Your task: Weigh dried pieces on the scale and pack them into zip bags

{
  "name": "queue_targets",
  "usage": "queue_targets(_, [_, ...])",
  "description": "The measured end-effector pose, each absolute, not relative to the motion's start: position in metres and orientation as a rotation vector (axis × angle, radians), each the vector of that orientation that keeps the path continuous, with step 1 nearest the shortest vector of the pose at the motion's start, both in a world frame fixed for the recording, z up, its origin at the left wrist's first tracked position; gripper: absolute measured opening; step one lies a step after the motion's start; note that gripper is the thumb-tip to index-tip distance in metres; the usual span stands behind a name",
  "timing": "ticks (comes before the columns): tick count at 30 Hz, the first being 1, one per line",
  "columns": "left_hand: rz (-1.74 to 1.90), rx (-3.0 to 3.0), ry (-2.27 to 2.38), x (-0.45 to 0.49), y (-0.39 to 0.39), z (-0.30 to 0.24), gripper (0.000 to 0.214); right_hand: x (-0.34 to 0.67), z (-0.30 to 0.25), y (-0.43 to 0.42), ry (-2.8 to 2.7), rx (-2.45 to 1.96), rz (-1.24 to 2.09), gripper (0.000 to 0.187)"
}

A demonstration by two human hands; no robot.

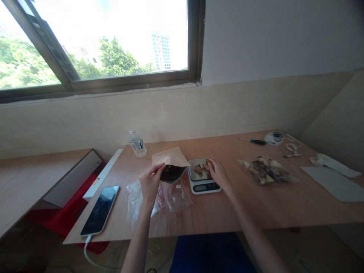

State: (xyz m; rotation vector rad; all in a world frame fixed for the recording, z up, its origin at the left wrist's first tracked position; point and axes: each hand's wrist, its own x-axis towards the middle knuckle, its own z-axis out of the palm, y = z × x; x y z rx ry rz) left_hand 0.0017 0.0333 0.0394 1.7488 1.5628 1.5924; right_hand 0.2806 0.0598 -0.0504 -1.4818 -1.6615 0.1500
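Note:
My left hand [150, 182] is closed on the near left edge of a brown paper bag [170, 156], whose dark mouth gapes toward me. Right of the bag stands a white kitchen scale [194, 188] with a metal plate and a small display. One dried brown slice [198, 169] lies on that plate. My right hand [218, 172] reaches over the plate's right side, its fingertips pinching another dried slice [206, 166]. Clear zip bags [178, 197] lie flat below the paper bag. What is inside the paper bag is mostly hidden in shadow.
A clear bag of dried pieces [265, 170] lies to the right, with a green-handled screwdriver [258, 142] and a white dome camera [274, 138] behind it. A water bottle [138, 144] stands back left. A charging phone [101, 210] lies near the table's left edge.

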Motion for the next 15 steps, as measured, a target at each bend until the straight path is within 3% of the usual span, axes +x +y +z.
queue_targets(7, [1.600,1.747,1.544,0.004,0.036,0.038,0.015,0.280,-0.066,0.066,-1.644,-1.534,0.340,0.044])
queue_targets(12, [1.613,1.723,1.546,0.005,0.039,0.039,0.017,0.245,-0.022,0.040,-1.572,-1.514,0.059,0.035])
queue_targets(15, [1.609,1.688,1.566,0.009,0.040,0.040,0.018,0.207,0.016,0.007,-1.630,-1.260,0.050,0.031])
